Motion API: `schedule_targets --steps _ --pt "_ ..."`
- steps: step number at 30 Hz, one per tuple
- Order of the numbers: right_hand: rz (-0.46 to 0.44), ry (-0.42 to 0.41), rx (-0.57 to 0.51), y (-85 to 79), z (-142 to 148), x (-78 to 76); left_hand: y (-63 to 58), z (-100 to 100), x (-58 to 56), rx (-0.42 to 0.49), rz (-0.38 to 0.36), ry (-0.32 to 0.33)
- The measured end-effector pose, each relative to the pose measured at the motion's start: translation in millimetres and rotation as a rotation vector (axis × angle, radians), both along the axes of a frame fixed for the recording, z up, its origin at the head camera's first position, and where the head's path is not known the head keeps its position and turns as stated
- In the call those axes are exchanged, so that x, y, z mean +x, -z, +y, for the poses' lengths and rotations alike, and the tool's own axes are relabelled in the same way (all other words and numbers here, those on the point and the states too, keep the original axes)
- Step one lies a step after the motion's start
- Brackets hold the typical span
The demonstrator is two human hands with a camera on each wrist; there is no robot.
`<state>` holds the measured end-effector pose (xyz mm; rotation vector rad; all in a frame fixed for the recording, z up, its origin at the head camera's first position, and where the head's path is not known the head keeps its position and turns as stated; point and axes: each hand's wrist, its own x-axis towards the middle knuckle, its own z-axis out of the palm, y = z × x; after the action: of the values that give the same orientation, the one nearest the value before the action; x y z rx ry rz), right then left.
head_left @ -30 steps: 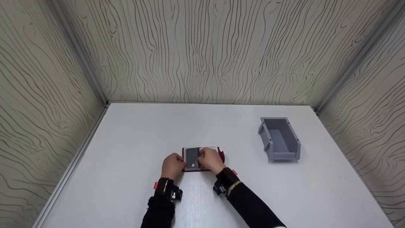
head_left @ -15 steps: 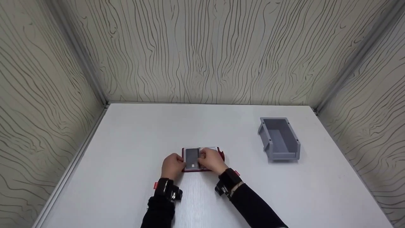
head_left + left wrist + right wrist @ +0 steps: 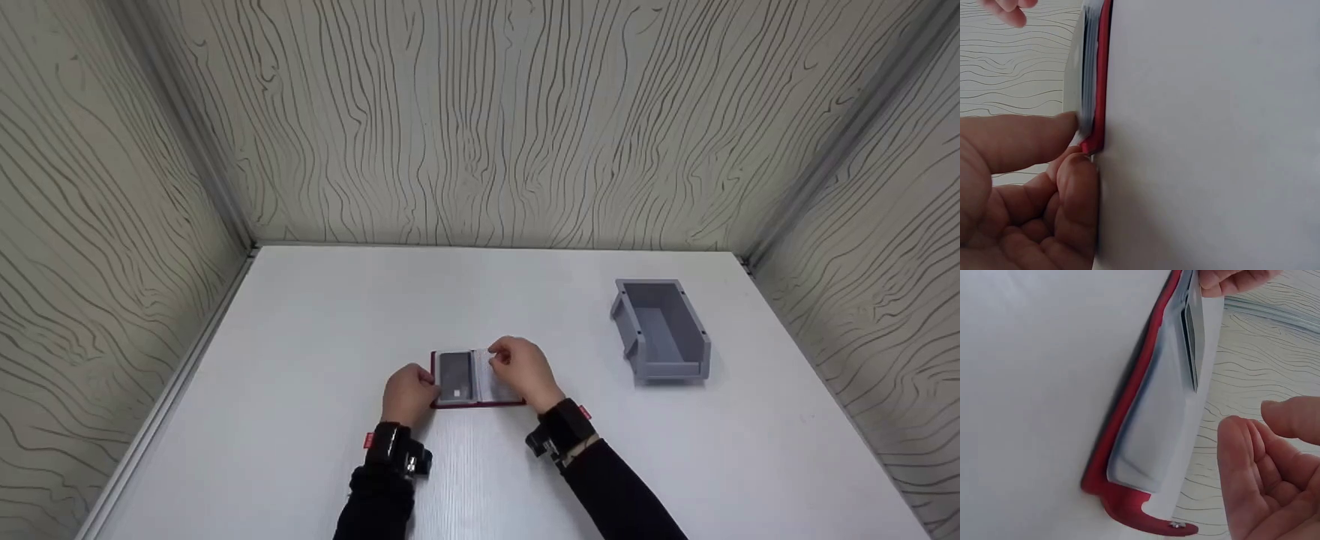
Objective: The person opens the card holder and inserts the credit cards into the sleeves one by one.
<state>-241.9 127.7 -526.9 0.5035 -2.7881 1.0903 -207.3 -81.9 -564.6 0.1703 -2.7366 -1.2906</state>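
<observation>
A red card holder (image 3: pixel 487 405) lies spread on the white table, with clear plastic sleeves (image 3: pixel 1148 433) inside. On its left side sits a dark grey card (image 3: pixel 454 375) with a small pale chip. My left hand (image 3: pixel 407 394) pinches the holder's left edge between thumb (image 3: pixel 1027 140) and curled forefinger. Over the right half, my right hand (image 3: pixel 527 371) hovers with bent fingers, its thumb (image 3: pixel 1292 416) apart from them and nothing between. The right wrist view shows the card's edge standing out from the sleeves, and a red strap (image 3: pixel 1151 523) with a metal snap.
A grey plastic bin (image 3: pixel 673 370) stands to the right on the white table (image 3: pixel 337 315). Wood-grain patterned panels (image 3: pixel 480 127) enclose the table at the back and both sides. Black camera straps (image 3: pixel 566 424) sit on both wrists.
My right hand has left the card's right edge and moved right and slightly up, uncovering the middle of the holder. My left hand has stayed at the left edge.
</observation>
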Motion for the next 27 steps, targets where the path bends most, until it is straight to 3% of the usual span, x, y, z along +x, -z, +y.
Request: schedule_targets --steps 4,10,21,27 --pt "0.046 0.044 0.020 -4.3 9.9 -3.1 0.8 -0.2 0.1 -0.004 0.011 0.003" --pt "0.047 0.113 0.079 -3.7 24.2 -5.4 0.3 0.1 -0.1 0.000 -0.004 -0.005" --pt "-0.035 0.131 0.164 7.8 39.2 -4.7 -0.1 0.8 0.7 0.018 -0.029 -0.010" --pt "-0.109 0.148 0.147 11.1 45.2 -5.7 1.9 0.3 0.4 0.008 0.005 -0.004"
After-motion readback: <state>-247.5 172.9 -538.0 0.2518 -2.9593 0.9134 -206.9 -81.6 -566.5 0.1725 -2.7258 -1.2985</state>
